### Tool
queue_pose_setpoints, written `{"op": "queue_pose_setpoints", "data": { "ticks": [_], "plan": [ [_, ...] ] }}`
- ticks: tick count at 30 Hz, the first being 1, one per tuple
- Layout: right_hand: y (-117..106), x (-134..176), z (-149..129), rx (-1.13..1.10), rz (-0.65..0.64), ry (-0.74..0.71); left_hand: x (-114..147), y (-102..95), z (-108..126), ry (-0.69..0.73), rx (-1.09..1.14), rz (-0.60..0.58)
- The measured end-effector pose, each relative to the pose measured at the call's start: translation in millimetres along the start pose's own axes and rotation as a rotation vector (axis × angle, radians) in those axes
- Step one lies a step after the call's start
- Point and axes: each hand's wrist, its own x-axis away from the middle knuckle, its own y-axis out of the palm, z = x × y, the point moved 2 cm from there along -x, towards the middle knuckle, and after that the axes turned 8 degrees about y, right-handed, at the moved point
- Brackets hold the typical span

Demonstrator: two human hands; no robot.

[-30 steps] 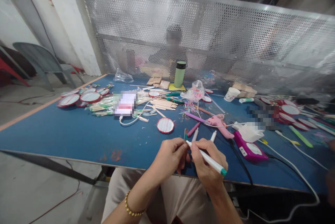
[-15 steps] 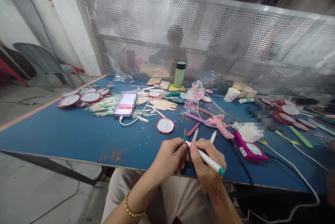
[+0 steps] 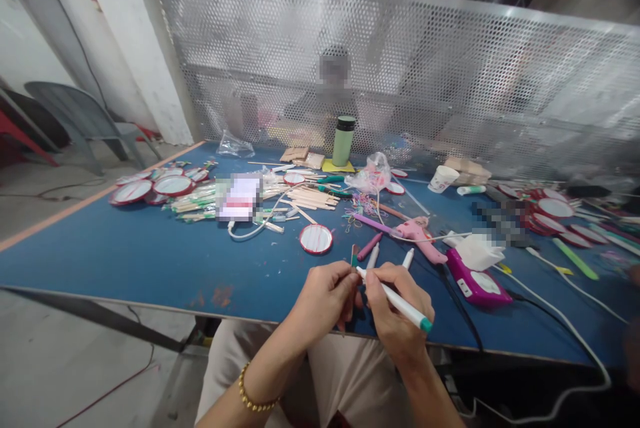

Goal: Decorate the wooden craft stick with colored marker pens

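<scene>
Near the table's front edge, my left hand (image 3: 330, 291) is closed on a small flat wooden stick (image 3: 355, 254), part of it coloured green; its lower part is hidden by my fingers. My right hand (image 3: 399, 301) grips a white marker (image 3: 406, 308) with a green end, its tip pointing left at the stick. Whether the tip touches the stick is hard to make out. Just beyond my hands lie a purple pen (image 3: 369, 247) and two pale markers, one of them the white marker (image 3: 409, 259) on the right. A round red-rimmed disc (image 3: 316, 239) lies ahead of my left hand.
A pink glue gun (image 3: 423, 240) and a magenta power box (image 3: 477, 285) with cables lie to the right. Wooden sticks (image 3: 313, 198), a phone (image 3: 240, 198) and stacked red-rimmed discs (image 3: 131, 193) are further left. A green bottle (image 3: 343, 141) stands before the perforated metal screen (image 3: 250, 48).
My right hand and the marker have shifted very slightly to the right along the stick's area. My left hand keeps its place, and the things on the table have not moved.
</scene>
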Motion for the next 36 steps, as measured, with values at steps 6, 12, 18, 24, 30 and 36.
{"op": "queue_pose_setpoints", "data": {
  "ticks": [6, 12, 18, 24, 30, 36],
  "plan": [
    [1.6, 0.3, 1.2, -0.003, 0.000, -0.018, -1.1, 0.1, -1.7, 0.005, -0.005, -0.002],
    [1.7, -0.2, 0.9, -0.016, -0.015, -0.023, -0.7, 0.2, -0.6, 0.000, -0.008, -0.007],
    [0.6, -0.9, 0.3, -0.013, 0.000, -0.023, 0.0, 0.1, -1.6, 0.011, 0.000, -0.009],
    [0.8, 0.1, 0.0, -0.011, 0.002, -0.030, -1.2, 0.2, -3.6, 0.011, -0.001, -0.011],
    [2.1, -1.4, -0.1, -0.009, 0.000, -0.036, -0.5, 0.0, -2.8, 0.013, -0.003, -0.007],
    [1.7, -1.2, 0.7, -0.006, -0.003, -0.028, -0.8, -0.1, -2.8, -0.001, 0.002, -0.004]
  ]
}}
